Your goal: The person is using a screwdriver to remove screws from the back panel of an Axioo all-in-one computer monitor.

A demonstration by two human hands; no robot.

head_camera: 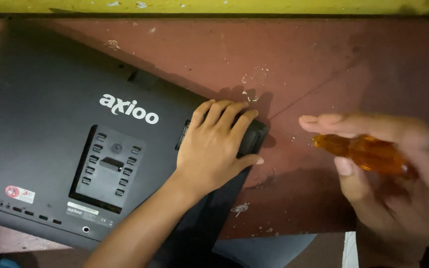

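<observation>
A large black all-in-one computer (pixel 50 99) lies face down on a worn reddish-brown table (pixel 314 64), its back panel with vents and ports facing up. My left hand (pixel 217 144) rests flat on the computer's right corner, fingers spread over the edge. My right hand (pixel 388 159) hovers above the table to the right, blurred, gripping the translucent orange handle of a screwdriver (pixel 361 151). The screwdriver's shaft is hidden by the hand.
A yellow-green wall edge (pixel 214 6) runs along the back of the table. The table surface is scratched and chipped with pale flecks (pixel 254 74). The table's front edge (pixel 284 233) sits close below the hands, with blue cloth under it.
</observation>
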